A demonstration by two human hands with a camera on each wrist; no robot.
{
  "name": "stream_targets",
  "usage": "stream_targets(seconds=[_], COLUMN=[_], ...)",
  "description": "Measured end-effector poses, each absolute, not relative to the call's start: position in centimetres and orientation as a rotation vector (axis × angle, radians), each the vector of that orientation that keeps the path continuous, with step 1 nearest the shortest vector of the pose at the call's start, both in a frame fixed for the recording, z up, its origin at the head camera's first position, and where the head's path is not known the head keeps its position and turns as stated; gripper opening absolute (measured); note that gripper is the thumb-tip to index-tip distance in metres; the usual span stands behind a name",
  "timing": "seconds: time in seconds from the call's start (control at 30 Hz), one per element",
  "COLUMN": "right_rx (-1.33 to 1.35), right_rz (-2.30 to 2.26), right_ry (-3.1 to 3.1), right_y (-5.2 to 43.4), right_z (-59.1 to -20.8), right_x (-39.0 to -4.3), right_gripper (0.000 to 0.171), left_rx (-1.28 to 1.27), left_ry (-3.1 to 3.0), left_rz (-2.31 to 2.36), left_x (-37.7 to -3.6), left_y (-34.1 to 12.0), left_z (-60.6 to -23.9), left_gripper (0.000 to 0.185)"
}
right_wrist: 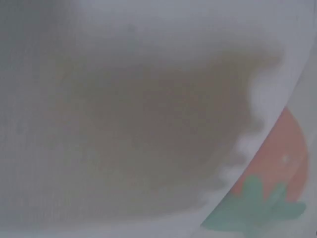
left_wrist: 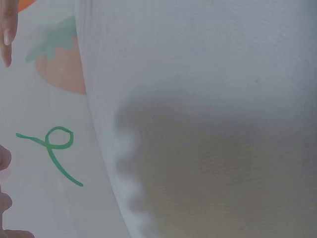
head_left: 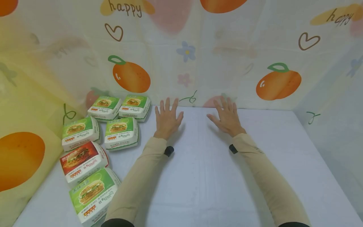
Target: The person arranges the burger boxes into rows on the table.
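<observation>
My left hand (head_left: 168,119) is held out over the white table with its fingers straight and spread, nothing in it. To the right, my right hand (head_left: 227,117) is stretched out the same way, also holding nothing. Both stand near the table's back edge, palms down, with shadows beneath. In the left wrist view, a few fingertips (left_wrist: 5,158) show at the left margin; the right wrist view has only the hand's shadow. Nearest the left hand are several green burger boxes, among them a front-row box (head_left: 122,133) and a back-row box (head_left: 134,107).
Along the table's left side stand more green burger boxes (head_left: 80,133), one red burger box (head_left: 83,162) and a large green box (head_left: 95,195) close to the left sleeve (head_left: 136,186). A printed cloth (head_left: 170,63) hangs behind the white table (head_left: 198,176).
</observation>
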State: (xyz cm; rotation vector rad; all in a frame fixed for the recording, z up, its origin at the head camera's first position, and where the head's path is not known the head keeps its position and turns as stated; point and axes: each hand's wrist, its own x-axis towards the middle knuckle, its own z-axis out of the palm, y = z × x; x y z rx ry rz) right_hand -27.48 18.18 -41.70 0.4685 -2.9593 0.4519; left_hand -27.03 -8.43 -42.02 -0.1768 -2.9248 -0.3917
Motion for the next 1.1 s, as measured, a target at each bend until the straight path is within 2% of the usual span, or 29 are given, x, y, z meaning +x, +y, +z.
stream_targets(seconds=[1.1], right_rx=[0.699], right_rz=[0.633], right_ry=[-2.849], right_y=[12.7], right_z=[-42.3], right_x=[-26.6], right_gripper=[0.074], left_rx=[0.076], left_ry=[-2.780], left_rz=[-0.648], left_x=[-23.1], left_y=[-12.7], left_z=[-39.6], left_gripper=[0.060])
